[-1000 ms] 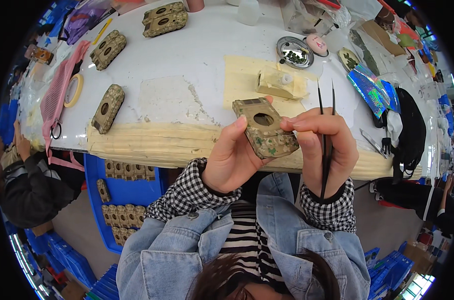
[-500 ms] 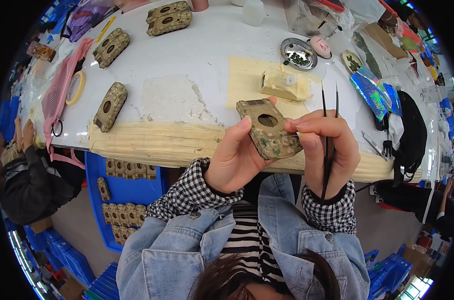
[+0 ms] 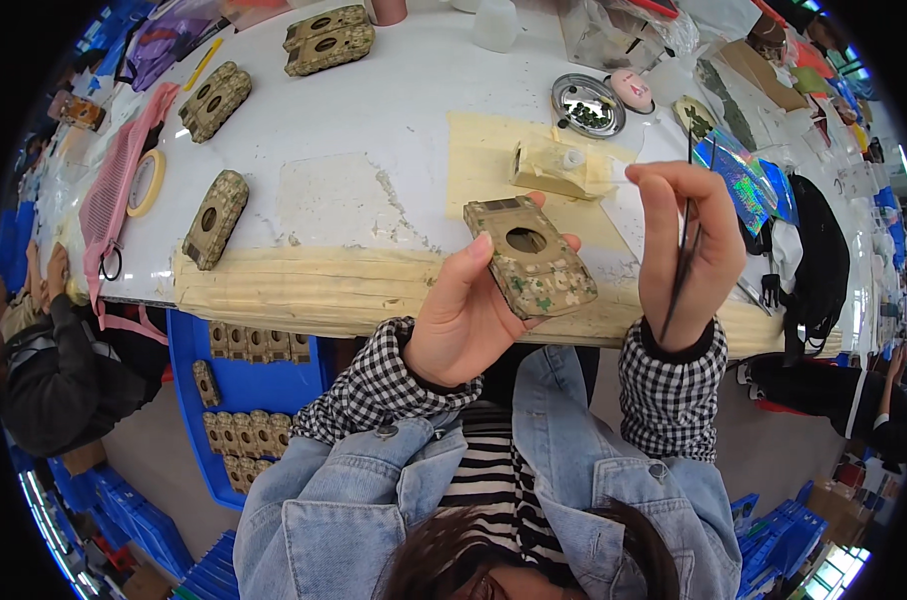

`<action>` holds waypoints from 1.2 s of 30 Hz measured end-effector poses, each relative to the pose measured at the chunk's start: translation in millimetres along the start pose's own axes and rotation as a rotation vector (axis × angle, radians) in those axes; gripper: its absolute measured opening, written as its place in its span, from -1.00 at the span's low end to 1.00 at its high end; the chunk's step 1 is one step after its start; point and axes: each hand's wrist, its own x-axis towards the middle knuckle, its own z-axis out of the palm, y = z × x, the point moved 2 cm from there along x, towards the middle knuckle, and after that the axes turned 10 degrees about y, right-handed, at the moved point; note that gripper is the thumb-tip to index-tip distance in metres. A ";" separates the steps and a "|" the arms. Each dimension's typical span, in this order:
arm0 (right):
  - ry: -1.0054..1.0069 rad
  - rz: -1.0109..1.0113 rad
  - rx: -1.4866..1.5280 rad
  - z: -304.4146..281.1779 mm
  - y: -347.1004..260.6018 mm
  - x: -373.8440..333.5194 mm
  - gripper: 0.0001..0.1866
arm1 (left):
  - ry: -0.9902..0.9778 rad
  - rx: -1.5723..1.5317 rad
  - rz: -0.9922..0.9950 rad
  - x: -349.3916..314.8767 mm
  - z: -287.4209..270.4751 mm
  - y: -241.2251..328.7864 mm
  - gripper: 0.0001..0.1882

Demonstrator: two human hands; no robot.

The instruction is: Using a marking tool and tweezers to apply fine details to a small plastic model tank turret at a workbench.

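Observation:
My left hand (image 3: 462,318) holds a camouflage-painted model tank hull (image 3: 552,282) tilted above the table's front edge, thumb on its near side. The hull has a round hole in its top and small green and tan blotches. To its right, my right hand (image 3: 702,240) is raised, with black tweezers (image 3: 686,245) tucked between its fingers, tips pointing up and away. Thumb and forefinger also pinch a thin, pale stick-like piece (image 3: 622,181), too fine to make out. It points left at a block wrapped in masking tape (image 3: 549,172), which has a small translucent nozzle or cap on it.
A round metal dish (image 3: 588,106) holds small dark green bits, beside a pink rounded item (image 3: 632,90). More camouflaged hulls (image 3: 217,218) stand on the left and fill part of a blue tray (image 3: 189,390) below. Tape roll (image 3: 147,183) and iridescent sheet (image 3: 739,180) flank the table.
My right hand has moved away from the hull, right and up toward the tape-wrapped block, tweezers still in it. My left hand keeps holding the hull in nearly the same place.

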 end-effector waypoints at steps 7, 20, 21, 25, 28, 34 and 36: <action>-0.090 -0.260 -0.269 18.9 15.2 9.3 -0.87 | -0.011 -0.040 0.004 0.8 -2.6 -1.0 -0.31; -0.050 0.239 -0.049 -75.5 25.6 -1.2 -0.19 | -0.082 -0.081 0.026 2.5 -6.5 -4.9 -0.22; -0.048 0.265 -0.057 -81.1 27.2 -5.7 -0.25 | -0.083 -0.112 0.038 3.2 -6.1 -6.0 -0.20; -0.084 0.400 -0.050 -92.6 39.7 -23.7 -0.63 | -0.007 -0.134 0.116 3.2 1.2 -14.1 -0.24; -0.164 0.310 -0.138 -96.9 46.5 -31.3 -0.73 | -0.065 -0.086 0.088 4.3 1.3 -17.1 -0.26; -0.266 0.130 -0.270 -102.9 48.1 -31.8 -0.79 | -0.043 0.037 0.050 8.8 2.1 -19.0 -0.23; -0.256 0.183 -0.233 -102.6 48.7 -31.3 -0.78 | -0.073 0.038 0.026 10.1 1.7 -18.2 -0.21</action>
